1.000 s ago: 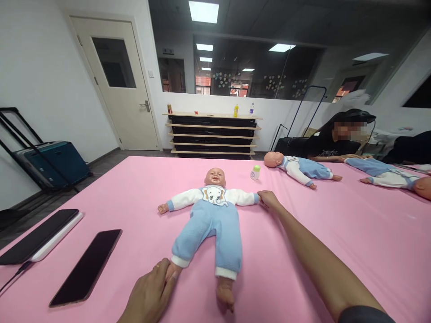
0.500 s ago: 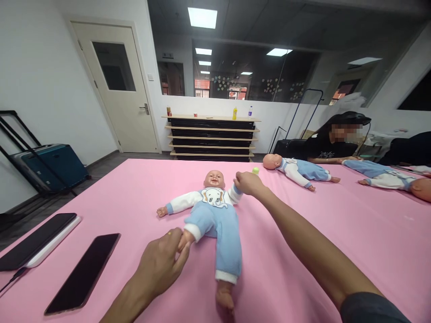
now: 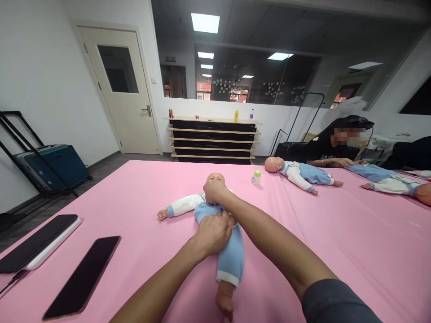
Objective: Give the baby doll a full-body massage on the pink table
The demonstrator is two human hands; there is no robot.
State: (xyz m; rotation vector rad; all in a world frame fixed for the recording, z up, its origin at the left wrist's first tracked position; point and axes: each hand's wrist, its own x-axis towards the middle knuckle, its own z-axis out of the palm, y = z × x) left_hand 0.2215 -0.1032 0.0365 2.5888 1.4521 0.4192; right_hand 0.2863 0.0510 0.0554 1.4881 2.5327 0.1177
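Observation:
A baby doll [image 3: 230,253] in a light blue and white outfit lies on its back on the pink table, head at the far end. My left hand [image 3: 213,232] is closed around the doll's leg on my left, which is bent up over its belly; the foot is mostly covered by my fingers. Across the doll's chest, just below its face, lies my right hand [image 3: 215,192], closed on the arm from my right side. That arm is largely hidden. The other arm stretches out to my left, and one leg points straight toward me.
Left on the pink tabletop [image 3: 144,287] lie a dark phone [image 3: 84,276] and a black-and-white device [image 3: 40,242] with a cable. A small green-capped bottle [image 3: 256,178] stands beyond the doll. Two more dolls lie at right, one doll [image 3: 305,174] nearer; a person [image 3: 323,146] sits behind.
My left hand has moved up and right, folding the doll's leg over its belly. My right hand has brought the arm leftward across the chest, exposing the green-capped bottle.

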